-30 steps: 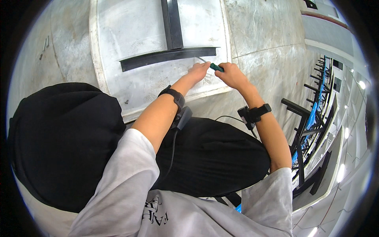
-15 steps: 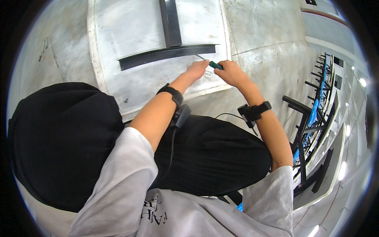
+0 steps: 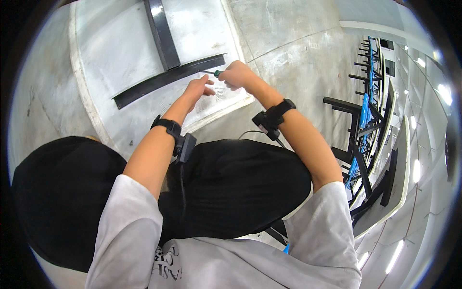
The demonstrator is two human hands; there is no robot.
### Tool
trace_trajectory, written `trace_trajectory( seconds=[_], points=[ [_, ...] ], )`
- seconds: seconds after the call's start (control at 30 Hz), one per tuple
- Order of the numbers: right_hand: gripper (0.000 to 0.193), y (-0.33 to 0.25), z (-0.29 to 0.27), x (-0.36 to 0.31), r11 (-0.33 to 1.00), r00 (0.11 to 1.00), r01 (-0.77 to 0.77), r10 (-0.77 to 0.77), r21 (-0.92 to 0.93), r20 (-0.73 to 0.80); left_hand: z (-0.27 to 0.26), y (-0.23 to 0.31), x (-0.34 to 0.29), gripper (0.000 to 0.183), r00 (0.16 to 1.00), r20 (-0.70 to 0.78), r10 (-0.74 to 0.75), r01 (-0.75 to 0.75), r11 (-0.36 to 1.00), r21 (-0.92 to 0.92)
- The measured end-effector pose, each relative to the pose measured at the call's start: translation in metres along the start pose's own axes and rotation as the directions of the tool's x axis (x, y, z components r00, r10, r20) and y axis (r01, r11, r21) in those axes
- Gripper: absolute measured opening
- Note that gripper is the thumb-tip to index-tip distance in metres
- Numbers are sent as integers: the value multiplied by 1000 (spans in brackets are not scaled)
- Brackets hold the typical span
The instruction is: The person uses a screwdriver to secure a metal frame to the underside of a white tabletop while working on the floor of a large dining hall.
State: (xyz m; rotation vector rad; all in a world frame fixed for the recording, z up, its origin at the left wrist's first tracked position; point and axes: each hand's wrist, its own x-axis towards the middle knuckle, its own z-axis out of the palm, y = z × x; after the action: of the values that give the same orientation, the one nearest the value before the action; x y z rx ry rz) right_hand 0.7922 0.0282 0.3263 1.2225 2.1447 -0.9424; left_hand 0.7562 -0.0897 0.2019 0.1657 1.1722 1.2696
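Observation:
My right hand (image 3: 237, 75) is closed round the green handle of a screwdriver (image 3: 218, 73). The thin shaft points left, its tip at the near edge of a black metal crossbar (image 3: 168, 81); whether it sits in a screw is too small to tell. Just below the shaft, my left hand (image 3: 196, 90) has its fingers apart and seems to hold nothing. A second black bar (image 3: 163, 38) meets the crossbar at its middle, forming a T. Both bars lie on a large white panel (image 3: 110, 53).
The panel rests on a grey concrete floor (image 3: 284, 58). My black-clad knees (image 3: 236, 188) are close below my arms. To the right stand black metal frames (image 3: 358, 115) with blue parts and white tabletops (image 3: 385, 202). Strapped devices with cables sit on both wrists.
My left hand has drawn back from the screwdriver's shaft and its fingers have spread. My right hand wraps further over the handle. The whole view has shifted, so the panel appears further left.

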Motion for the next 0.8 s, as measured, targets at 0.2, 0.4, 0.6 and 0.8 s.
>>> trace_trajectory(
  seconds=[0.2, 0.4, 0.6, 0.8],
  points=[
    [34, 8, -11, 8, 989, 992, -41, 24, -143, -124, 4, -2, -10, 41, 998, -37, -57, 57, 998, -2],
    [19, -27, -9, -24, 992, 998, 48, -51, -114, -25, -4, -12, -8, 38, 991, 10, -137, 137, 990, -33],
    [23, -20, -23, -25, 958, 977, 80, -130, -277, -167, 14, -2, -7, 37, 989, 55, -137, 144, 979, -143],
    [18, -13, -4, -12, 804, 902, 248, -395, -541, -175, 10, -2, -11, 39, 988, 8, -154, 153, 969, -195]
  ],
)
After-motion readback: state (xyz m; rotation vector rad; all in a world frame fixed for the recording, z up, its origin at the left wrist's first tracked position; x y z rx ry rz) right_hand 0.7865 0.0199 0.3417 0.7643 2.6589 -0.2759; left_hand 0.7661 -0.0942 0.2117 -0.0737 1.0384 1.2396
